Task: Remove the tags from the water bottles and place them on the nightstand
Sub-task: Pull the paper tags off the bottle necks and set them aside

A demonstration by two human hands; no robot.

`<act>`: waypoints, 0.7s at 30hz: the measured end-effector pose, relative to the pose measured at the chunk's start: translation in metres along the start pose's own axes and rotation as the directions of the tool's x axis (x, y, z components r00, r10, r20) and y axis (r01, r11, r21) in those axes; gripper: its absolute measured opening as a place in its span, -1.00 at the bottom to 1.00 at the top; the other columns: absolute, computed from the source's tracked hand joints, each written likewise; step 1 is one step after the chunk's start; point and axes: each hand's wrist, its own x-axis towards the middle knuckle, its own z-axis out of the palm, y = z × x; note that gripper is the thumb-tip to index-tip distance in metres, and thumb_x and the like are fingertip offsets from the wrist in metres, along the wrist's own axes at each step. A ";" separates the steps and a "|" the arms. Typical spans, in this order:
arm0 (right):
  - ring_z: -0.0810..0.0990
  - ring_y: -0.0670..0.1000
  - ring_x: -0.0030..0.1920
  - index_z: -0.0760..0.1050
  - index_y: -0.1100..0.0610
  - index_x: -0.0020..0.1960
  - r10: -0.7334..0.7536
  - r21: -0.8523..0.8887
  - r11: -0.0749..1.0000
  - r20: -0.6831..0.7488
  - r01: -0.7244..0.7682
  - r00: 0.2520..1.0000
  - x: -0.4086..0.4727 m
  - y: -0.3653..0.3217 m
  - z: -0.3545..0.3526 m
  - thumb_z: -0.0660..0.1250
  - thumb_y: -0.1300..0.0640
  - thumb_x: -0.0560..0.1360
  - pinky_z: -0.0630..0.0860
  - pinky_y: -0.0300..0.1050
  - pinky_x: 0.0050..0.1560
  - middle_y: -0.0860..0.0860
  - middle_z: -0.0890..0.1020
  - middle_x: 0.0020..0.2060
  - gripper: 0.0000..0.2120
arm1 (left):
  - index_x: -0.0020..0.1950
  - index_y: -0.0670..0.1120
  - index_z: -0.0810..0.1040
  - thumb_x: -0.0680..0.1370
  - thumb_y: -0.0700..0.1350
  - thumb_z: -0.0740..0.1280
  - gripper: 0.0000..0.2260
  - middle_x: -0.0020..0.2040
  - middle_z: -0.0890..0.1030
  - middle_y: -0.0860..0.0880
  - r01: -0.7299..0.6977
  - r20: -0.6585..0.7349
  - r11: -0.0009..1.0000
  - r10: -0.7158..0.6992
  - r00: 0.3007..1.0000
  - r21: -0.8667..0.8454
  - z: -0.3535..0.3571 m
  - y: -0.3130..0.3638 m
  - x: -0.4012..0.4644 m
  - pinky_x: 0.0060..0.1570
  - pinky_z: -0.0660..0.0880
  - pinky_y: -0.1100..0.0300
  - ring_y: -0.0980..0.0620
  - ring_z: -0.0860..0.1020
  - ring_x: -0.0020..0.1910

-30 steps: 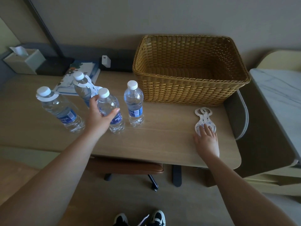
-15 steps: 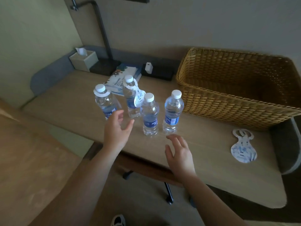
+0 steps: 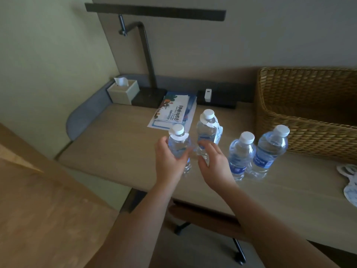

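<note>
Several clear water bottles with white caps stand on the wooden desk (image 3: 116,144). My left hand (image 3: 169,161) grips the leftmost bottle (image 3: 178,145), which wears a white tag collar (image 3: 178,135) round its neck. Behind it a second bottle (image 3: 206,130) carries a white tag (image 3: 217,130) hanging down its right side. My right hand (image 3: 214,164) hovers with relaxed fingers just in front of that bottle. Two untagged bottles (image 3: 241,153) (image 3: 270,149) stand to the right. Removed tags (image 3: 350,182) lie at the desk's right edge.
A large wicker basket (image 3: 301,120) fills the back right of the desk. A booklet (image 3: 173,111), a tissue box (image 3: 123,91), a dark lamp base (image 3: 148,95) and a white charger (image 3: 208,94) sit along the back. A chair (image 3: 202,219) is under the desk.
My left hand has closed round the leftmost tagged bottle. My right hand has moved left and forward from the desk front to beside the second tagged bottle. The view has swung left.
</note>
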 end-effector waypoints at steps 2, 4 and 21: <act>0.50 0.02 0.18 0.44 0.10 0.30 0.050 -0.001 0.999 -0.062 -0.050 0.997 0.008 -0.003 0.010 0.27 0.27 0.50 0.34 -0.28 0.08 0.01 0.53 0.21 -0.63 | 0.27 -0.08 0.38 0.34 0.09 0.55 -0.38 0.14 0.46 0.03 -0.035 0.049 0.999 0.035 0.998 0.003 0.000 -0.004 0.009 -0.18 0.34 0.49 0.19 0.46 -0.02; 0.51 0.03 0.15 0.45 0.10 0.29 0.087 -0.009 0.996 -0.108 -0.088 0.990 0.012 -0.004 0.018 0.28 0.25 0.50 0.34 -0.25 0.04 0.00 0.53 0.19 -0.64 | 0.26 -0.07 0.38 0.36 0.08 0.54 -0.41 0.15 0.47 0.03 -0.068 0.079 0.998 0.066 0.995 0.013 0.000 -0.008 0.016 -0.12 0.40 0.35 0.11 0.48 0.04; 0.44 -0.18 0.26 0.38 -0.09 0.33 0.284 0.176 0.931 0.206 -0.321 0.937 0.029 0.010 0.015 0.40 0.12 0.46 0.32 -0.22 0.27 -0.15 0.52 0.22 -0.52 | 0.22 0.28 0.34 0.47 -0.19 0.46 -0.49 0.32 0.48 0.13 0.042 0.670 0.996 0.024 0.742 -0.081 -0.033 -0.024 0.078 0.25 0.44 0.08 0.09 0.44 0.32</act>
